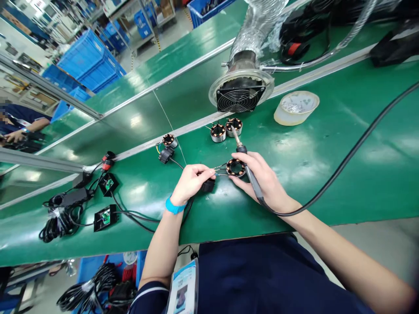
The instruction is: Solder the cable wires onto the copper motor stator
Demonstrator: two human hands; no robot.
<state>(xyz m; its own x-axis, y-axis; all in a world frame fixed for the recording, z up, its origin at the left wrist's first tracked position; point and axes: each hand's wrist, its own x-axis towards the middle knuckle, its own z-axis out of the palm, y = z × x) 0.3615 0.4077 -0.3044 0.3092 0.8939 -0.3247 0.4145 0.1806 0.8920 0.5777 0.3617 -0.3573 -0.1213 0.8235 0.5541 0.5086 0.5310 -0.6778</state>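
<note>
My left hand (pixel 196 179) pinches thin wires (pixel 221 170) between thumb and fingertips. A black block (pixel 208 186) with a cable sits beneath those fingers, partly hidden. The wires reach across to a motor stator (pixel 235 167), a ring with copper windings. My right hand (pixel 264 179) has fingertips and thumb on that stator's edge. It also holds a soldering iron (pixel 251 176), whose tip points away toward the back of the bench. Two more stators, one on the left (pixel 218 132) and one on the right (pixel 234 127), stand beyond the iron's tip.
A fan (pixel 240 98) on a foil duct faces the work area. To its right stands a pale tub (pixel 296 109). The iron's cord (pixel 343 163) crosses the green bench. Leftward lie another stator (pixel 169 140), black boxes (pixel 105 217) and coiled cable (pixel 59 224). A co-worker's hand (pixel 15 136) shows far left.
</note>
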